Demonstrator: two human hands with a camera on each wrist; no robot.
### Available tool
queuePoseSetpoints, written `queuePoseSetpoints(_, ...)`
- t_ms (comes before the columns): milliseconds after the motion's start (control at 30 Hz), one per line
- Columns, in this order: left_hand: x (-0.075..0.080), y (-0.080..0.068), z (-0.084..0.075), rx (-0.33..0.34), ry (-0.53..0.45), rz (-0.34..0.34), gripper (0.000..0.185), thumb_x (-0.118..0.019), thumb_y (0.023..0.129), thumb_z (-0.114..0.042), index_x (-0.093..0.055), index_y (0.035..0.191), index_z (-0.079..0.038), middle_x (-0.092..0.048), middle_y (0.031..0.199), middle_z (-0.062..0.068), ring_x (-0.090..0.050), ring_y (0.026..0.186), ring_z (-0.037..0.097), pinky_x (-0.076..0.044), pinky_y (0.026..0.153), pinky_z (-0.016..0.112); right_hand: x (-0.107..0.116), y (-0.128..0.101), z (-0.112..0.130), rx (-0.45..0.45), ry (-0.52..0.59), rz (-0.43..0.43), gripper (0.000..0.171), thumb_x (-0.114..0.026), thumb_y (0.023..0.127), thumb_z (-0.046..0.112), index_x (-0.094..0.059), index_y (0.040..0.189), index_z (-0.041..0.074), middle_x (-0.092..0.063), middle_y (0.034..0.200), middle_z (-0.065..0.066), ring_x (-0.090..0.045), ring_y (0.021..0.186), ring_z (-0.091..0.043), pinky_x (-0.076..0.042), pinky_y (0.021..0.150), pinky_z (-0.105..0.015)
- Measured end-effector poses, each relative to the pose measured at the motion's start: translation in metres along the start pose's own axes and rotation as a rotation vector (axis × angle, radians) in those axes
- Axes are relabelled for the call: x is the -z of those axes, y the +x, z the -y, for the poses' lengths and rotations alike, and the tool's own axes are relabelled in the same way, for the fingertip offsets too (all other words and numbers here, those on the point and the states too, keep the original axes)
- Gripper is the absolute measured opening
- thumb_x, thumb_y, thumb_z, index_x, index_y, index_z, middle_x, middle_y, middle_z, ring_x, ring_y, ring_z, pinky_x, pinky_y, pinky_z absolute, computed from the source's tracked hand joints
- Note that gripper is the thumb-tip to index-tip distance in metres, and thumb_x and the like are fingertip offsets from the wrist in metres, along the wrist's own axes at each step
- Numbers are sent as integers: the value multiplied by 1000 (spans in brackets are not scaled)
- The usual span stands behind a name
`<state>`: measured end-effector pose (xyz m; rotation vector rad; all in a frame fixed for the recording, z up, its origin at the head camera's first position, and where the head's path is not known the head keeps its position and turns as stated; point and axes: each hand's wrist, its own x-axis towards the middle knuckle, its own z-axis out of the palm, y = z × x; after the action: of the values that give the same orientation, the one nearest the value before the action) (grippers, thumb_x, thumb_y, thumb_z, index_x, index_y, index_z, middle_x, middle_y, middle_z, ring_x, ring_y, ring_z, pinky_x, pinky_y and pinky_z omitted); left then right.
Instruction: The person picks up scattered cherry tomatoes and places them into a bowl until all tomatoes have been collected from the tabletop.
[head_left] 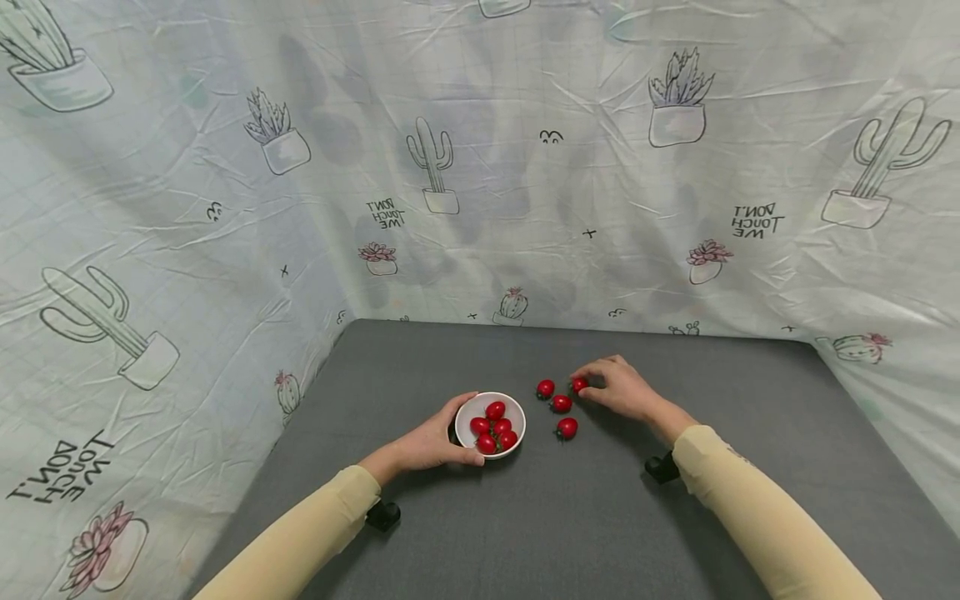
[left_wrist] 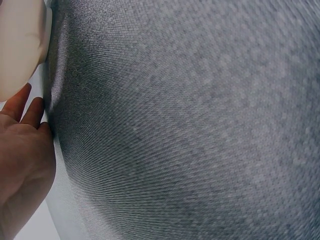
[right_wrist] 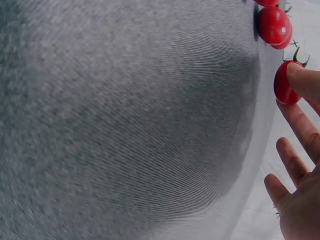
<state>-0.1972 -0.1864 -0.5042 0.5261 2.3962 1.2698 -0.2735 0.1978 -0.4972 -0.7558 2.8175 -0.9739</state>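
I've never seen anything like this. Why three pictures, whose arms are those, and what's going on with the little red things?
No machine here: a person wears three cameras. The wide picture comes from the head, looking down at a grey table walled by cactus-print cloth. The other two come from the wrists, so each shows mostly table with a bit of palm at the edge.

The left hand grips the rim of a small white bowl holding five cherry tomatoes. The right hand pinches one cherry tomato that sits on the table; the right wrist view shows a fingertip on it. Three loose tomatoes lie between bowl and right hand.
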Motion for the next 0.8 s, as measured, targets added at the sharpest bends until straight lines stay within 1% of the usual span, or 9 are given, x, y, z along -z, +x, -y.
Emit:
queuePoseSetpoints(100, 0, 0, 0, 6, 5, -1, 106, -89, 78, -43, -24, 160, -26, -34, 158, 2, -34, 143, 19, -30, 115, 50, 3, 0, 1, 7, 1, -1, 32, -73, 98, 22, -72, 127, 11, -68, 125, -7, -46, 125, -35, -37, 101, -60)
queuePoseSetpoints(233, 0, 0, -1, 6, 6, -3, 107, -89, 78, -43, -24, 160, -25, -35, 158, 1, -34, 143, 19, -30, 115, 49, 6, 2, 6, 10, 7, -15, 32, -73, 98, 24, -72, 127, 13, -69, 124, -4, -47, 124, -32, -39, 100, -57)
queuePoseSetpoints(333, -1, 0, -1, 5, 6, -5, 107, -90, 78, -42, -24, 160, -25, -35, 157, 1, -35, 142, 19, -30, 115, 48, 8, 2, 11, 29, 5, -31, 31, -73, 97, 25, -73, 127, 14, -69, 123, -2, -47, 123, -30, -40, 99, -56)
queuePoseSetpoints(567, -1, -1, -1, 8, 6, -2, 107, -90, 78, -42, -24, 161, -24, -34, 158, 2, -34, 143, 19, -30, 115, 49, 13, 4, 26, 62, 21, -26, 33, -72, 98, 24, -72, 129, 13, -68, 125, -2, -45, 125, -31, -41, 98, -56)
queuePoseSetpoints(800, -1, -1, -2, 11, 8, -1, 107, -90, 78, -43, -24, 161, -24, -33, 159, 2, -33, 144, 19, -29, 116, 49, 14, 5, 40, 86, 47, -15, 31, -73, 98, 25, -72, 128, 19, -67, 125, 2, -44, 126, -29, -41, 98, -56)
